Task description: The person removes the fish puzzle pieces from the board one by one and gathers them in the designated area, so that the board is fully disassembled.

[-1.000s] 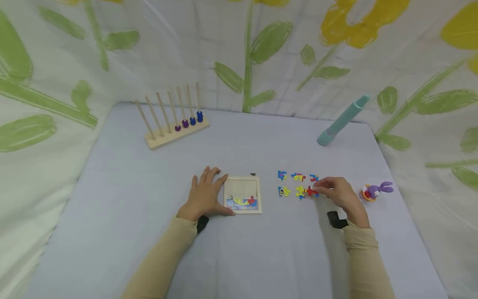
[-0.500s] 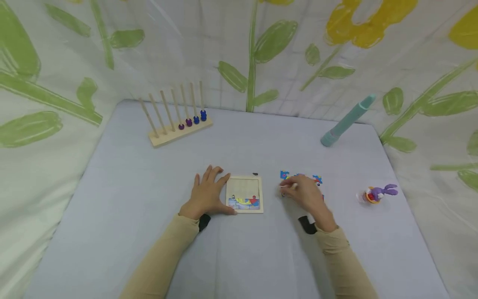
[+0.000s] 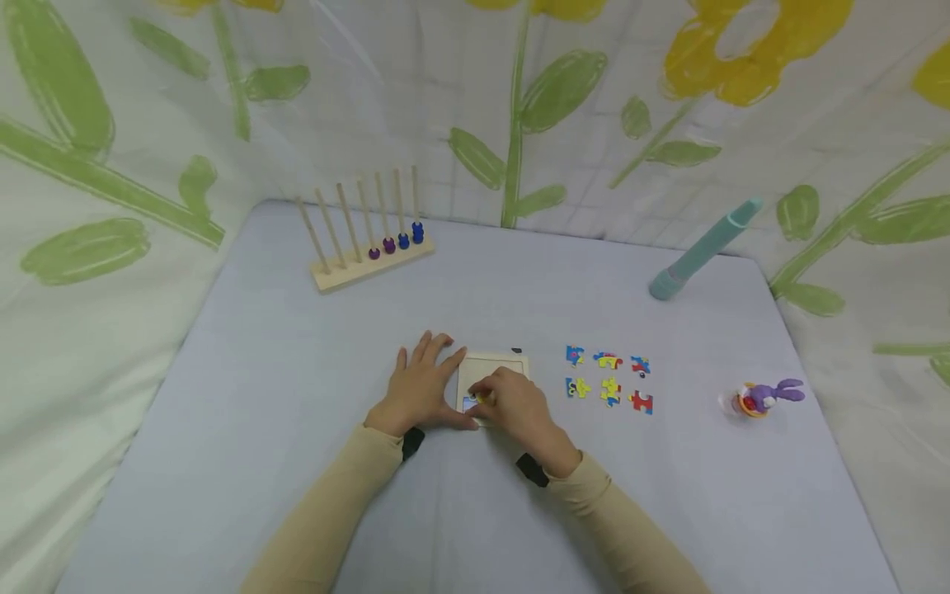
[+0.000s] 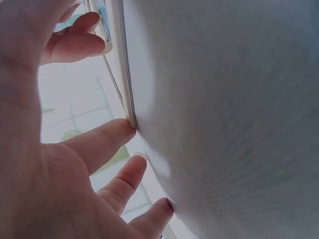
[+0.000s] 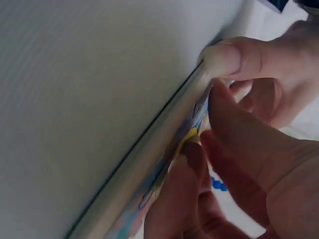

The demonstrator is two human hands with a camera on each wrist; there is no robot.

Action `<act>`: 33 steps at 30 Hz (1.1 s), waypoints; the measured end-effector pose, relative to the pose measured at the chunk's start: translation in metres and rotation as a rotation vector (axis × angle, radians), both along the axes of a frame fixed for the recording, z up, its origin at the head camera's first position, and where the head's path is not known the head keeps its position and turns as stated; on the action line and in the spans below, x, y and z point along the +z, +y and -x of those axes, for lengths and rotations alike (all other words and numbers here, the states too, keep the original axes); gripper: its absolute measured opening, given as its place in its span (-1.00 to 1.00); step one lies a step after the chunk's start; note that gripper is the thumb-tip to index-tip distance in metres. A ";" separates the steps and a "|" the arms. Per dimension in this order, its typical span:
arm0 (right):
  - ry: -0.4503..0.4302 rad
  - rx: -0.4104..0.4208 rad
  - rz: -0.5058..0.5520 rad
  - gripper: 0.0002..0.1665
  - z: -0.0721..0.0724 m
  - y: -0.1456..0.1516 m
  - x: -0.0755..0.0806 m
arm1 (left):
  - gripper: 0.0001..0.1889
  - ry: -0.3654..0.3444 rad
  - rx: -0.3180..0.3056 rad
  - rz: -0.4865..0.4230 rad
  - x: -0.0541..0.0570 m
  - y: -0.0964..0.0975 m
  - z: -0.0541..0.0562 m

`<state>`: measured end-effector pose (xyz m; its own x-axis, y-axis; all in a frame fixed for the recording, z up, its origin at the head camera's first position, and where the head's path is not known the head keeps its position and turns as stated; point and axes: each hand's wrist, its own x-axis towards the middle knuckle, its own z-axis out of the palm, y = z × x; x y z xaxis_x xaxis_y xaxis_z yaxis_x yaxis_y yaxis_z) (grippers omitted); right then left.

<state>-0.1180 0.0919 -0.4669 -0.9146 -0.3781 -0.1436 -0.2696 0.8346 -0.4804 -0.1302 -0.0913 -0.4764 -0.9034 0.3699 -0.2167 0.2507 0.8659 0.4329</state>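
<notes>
My left hand (image 3: pixel 419 392) spreads along the left side of a shallow wooden puzzle frame (image 3: pixel 519 361). Its thumb touches the near left corner and its index finger the far left corner; the left wrist view shows that index fingertip against the frame's edge (image 4: pixel 127 99). My right hand (image 3: pixel 515 408) is over the frame's lower part, thumb and fingers curled at a jigsaw piece (image 5: pixel 192 133) with yellow on it. Its fingers cover most of the pieces lying there. Right of the frame, several loose jigsaw pieces (image 3: pixel 611 391) lie in two rows.
A wooden peg stand (image 3: pixel 374 264) with blue and purple beads stands at the back left. A teal tube-shaped object (image 3: pixel 701 252) stands at the back right. A purple rabbit-eared toy (image 3: pixel 764 398) lies right of the loose pieces. A patterned curtain hangs behind the table.
My right hand has left the red piece in the loose rows and moved left onto the frame. My left hand has stayed at the frame's left side. The head view has shifted slightly.
</notes>
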 end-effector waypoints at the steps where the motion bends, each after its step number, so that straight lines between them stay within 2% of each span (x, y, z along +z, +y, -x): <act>1: -0.009 -0.015 0.017 -0.64 0.000 0.000 0.000 | 0.22 0.001 0.000 0.002 0.000 0.000 0.000; 5: -0.057 -0.073 0.065 -0.64 0.002 0.000 -0.003 | 0.23 0.004 -0.002 0.002 0.000 0.001 0.001; 10: -0.089 -0.095 0.112 -0.67 0.003 0.000 -0.004 | 0.23 0.003 -0.001 0.000 0.000 0.001 0.000; 14: -0.096 -0.113 0.135 -0.70 0.001 0.000 -0.004 | 0.23 0.002 -0.003 -0.004 0.000 0.001 0.000; 19: -0.063 -0.119 0.166 -0.80 -0.001 0.002 -0.004 | 0.22 -0.007 -0.003 -0.013 0.000 0.001 -0.001; 26: -0.086 -0.141 0.339 -0.86 0.004 0.011 -0.003 | 0.22 -0.009 -0.004 -0.002 0.001 0.000 0.000; 29: -0.122 -0.172 0.381 -0.83 0.009 0.025 0.006 | 0.23 -0.008 -0.001 0.009 0.000 -0.001 0.001; 33: -0.233 -0.307 0.359 -0.76 0.011 0.072 0.022 | 0.23 -0.032 0.004 0.007 0.001 0.000 0.001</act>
<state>-0.1289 0.1643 -0.4452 -0.9503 -0.1606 -0.2669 0.1094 0.6301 -0.7687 -0.1315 -0.0911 -0.4754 -0.8976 0.3647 -0.2477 0.2334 0.8697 0.4349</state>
